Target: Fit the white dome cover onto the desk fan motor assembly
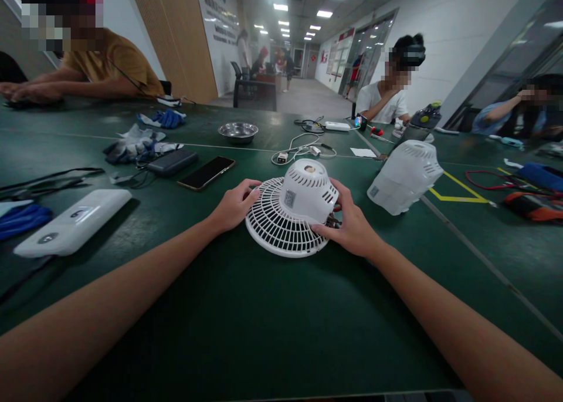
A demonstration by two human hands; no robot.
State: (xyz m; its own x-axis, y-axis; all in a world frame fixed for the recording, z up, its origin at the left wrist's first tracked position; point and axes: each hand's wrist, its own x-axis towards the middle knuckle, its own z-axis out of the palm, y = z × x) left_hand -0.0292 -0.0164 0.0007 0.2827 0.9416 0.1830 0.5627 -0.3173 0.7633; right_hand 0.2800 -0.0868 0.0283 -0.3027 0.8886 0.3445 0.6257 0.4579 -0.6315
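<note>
A round white fan grille (281, 229) lies on the green table (272, 320), with a white vented motor housing (305, 191) on top of it. My left hand (235, 205) holds the grille's left edge, thumb on top. Around the right side of the housing, my right hand (349, 223) is closed, thumb at its lower front edge and fingers behind. Some wires or small parts show between that hand and the housing. A second white housing (404, 176) stands on the table to the right, touched by neither hand.
Behind the grille are a phone (206, 173), a metal bowl (238, 132) and white cables (303, 150). A white device (74, 223) and a dark power bank (172, 162) lie left. An orange meter (534, 206) is right. Several people sit across the table.
</note>
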